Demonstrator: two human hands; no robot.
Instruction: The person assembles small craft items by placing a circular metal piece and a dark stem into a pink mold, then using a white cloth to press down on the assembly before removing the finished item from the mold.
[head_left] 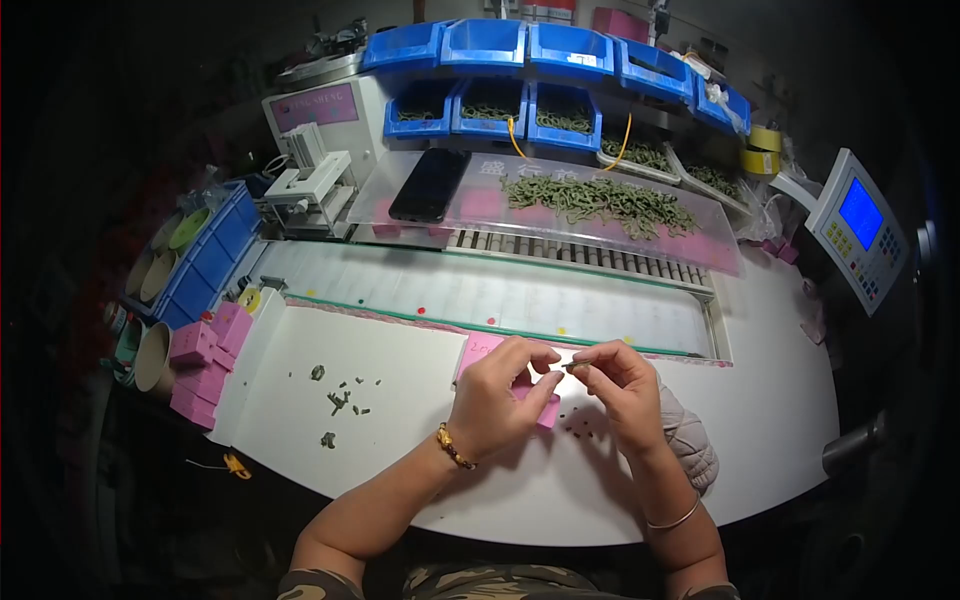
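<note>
Just on the near side of the long white strip [390,292], the right hand [622,392] pinches a tiny dark piece [572,365] between thumb and forefinger. The left hand [505,385] faces it, thumb and forefinger curved toward the piece with a gap between their tips; I cannot tell whether they touch it.

Below the left hand, at the strip's near edge, lies a smooth pink block [478,348] bearing faint handwriting. Nearer the person than the strip are small reddish-brown bits [577,421], a grey quilted cloth [690,440] beside the right wrist and, farther left, irregular dark green fragments [340,400].

Past the strip's left end stand stacked pink blocks [205,365], round beige cups [155,360] and a ribbed blue plastic crate [205,265].

Directly beyond the strip, a clear sheet [715,252] with pale printed characters carries a black phone [430,185] and a heap of twisted green pieces [590,205]. Farther beyond, three lower blue bins [488,127] and shallow white trays hold similar green pieces; more blue bins [482,52] form an arc above. Beyond the strip's right end is a pale console [835,195] with a lit blue screen and keypad.
</note>
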